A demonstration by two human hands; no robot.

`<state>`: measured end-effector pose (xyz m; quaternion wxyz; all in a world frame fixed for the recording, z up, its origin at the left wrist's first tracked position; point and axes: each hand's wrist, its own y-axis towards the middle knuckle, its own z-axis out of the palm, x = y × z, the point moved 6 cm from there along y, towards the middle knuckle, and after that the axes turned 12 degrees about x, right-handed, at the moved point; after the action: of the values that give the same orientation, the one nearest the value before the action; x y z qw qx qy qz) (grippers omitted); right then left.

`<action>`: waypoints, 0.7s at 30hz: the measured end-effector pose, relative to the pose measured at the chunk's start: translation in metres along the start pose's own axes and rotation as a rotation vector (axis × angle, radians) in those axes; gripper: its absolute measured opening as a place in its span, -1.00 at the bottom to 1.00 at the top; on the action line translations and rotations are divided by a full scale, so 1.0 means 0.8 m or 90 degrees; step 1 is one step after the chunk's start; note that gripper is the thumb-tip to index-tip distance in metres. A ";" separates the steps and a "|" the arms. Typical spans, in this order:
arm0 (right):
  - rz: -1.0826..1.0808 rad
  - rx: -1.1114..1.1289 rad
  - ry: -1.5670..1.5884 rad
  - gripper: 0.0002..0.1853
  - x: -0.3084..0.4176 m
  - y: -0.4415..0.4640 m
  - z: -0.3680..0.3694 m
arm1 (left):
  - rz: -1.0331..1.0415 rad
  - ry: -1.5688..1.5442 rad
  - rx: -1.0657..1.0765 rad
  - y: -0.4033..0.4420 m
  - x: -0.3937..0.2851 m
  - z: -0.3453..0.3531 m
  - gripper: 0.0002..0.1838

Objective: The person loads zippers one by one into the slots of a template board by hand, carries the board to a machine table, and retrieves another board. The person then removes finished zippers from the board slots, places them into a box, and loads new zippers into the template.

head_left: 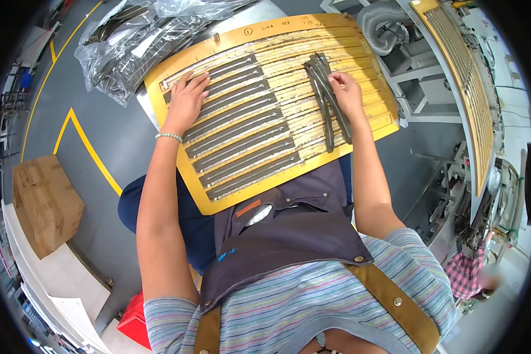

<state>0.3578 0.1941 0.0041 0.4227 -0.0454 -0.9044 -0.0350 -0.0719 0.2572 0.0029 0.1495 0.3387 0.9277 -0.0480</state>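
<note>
A yellow board (230, 203) with parallel slots lies in front of me, tilted across my lap. Dark grey narrow strips (242, 127) fill the slots of its left half, side by side, each with a small light spot near its right end. My left hand (187, 101) rests at the left ends of the upper strips, fingers stretched out and lying flat. On the right half lies a loose bundle of dark strips (323, 97), partly crossing each other. My right hand (346, 94) is at the upper right side of this bundle, thumb and fingers pinched together on a strip.
Clear plastic bags (138, 50) with dark contents lie beyond the board at upper left. A cardboard box (47, 200) stands at left, a red bin (134, 321) at lower left. At right are a grey flexible hose (379, 29), another slotted board (460, 71) and a person in a checked shirt (463, 274).
</note>
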 end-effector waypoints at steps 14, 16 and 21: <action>-0.012 -0.094 -0.088 -0.72 0.009 0.046 0.038 | -0.020 -0.021 0.003 -0.010 0.005 0.000 -0.58; 0.071 -0.103 0.002 -0.73 -0.015 0.042 0.019 | -0.041 -0.002 0.006 -0.047 0.035 -0.009 -0.57; -0.043 -0.129 0.209 -0.80 0.016 0.022 -0.036 | -0.082 0.082 0.003 -0.102 0.078 -0.026 -0.58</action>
<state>0.3738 0.2093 0.0326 0.5566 -0.0513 -0.8161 -0.1470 -0.1744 0.2369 0.0021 0.0852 0.2807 0.9553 -0.0379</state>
